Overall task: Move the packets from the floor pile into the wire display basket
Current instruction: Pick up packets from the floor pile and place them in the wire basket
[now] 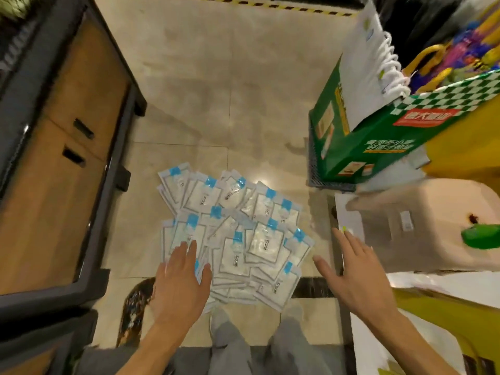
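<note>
A loose pile of several white packets (238,234) with blue tabs lies spread on the beige tiled floor (216,90), straight in front of my legs. My left hand (181,277) hovers flat over the pile's near left corner, fingers straight and holding nothing. Off the pile's right edge, my right hand (351,269) is spread open above the floor, also empty. A dark wire basket (315,169) shows at the right, under a green printed carton (359,142); most of the basket is hidden by the carton.
A wooden cabinet with a dark frame (62,158) lines the left side. On the right stand white paper bags (370,58), a beige stool or box (433,220) and yellow display stands (465,147). Yellow-black hazard tape (270,4) marks the far floor.
</note>
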